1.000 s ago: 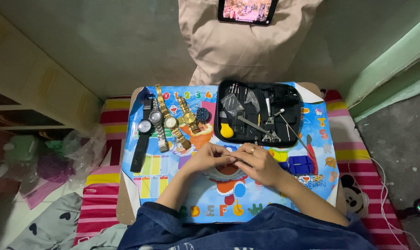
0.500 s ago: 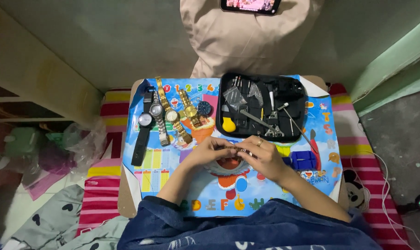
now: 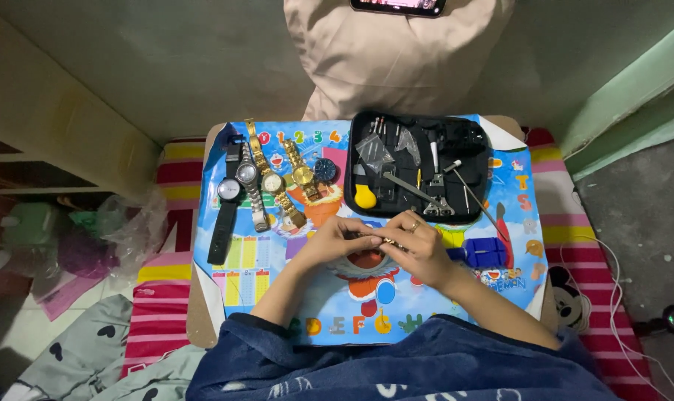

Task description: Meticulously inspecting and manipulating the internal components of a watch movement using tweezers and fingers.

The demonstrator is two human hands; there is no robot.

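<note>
My left hand (image 3: 335, 241) and my right hand (image 3: 419, 245) meet over the middle of a small table covered by a colourful cartoon mat (image 3: 263, 297). Both pinch a small gold-coloured watch part (image 3: 385, 240) between their fingertips; it is mostly hidden by the fingers. A ring sits on a finger of my right hand. Just beyond my hands lies an open black tool case (image 3: 470, 141) with small metal tools and a yellow-handled tool (image 3: 364, 197). To the left lie several wristwatches (image 3: 266, 182) in a row, black, silver and gold.
A blue block-shaped tool (image 3: 485, 252) lies on the mat right of my right hand. A beige pillow (image 3: 396, 59) with a phone (image 3: 398, 6) on it leans behind the table. Striped bedding, a plastic bag (image 3: 129, 230) at left, a white cable (image 3: 612, 297) at right.
The view has shifted a little, so the table sits lower and more central in the frame. My hands stay together over the mat on the same small part.
</note>
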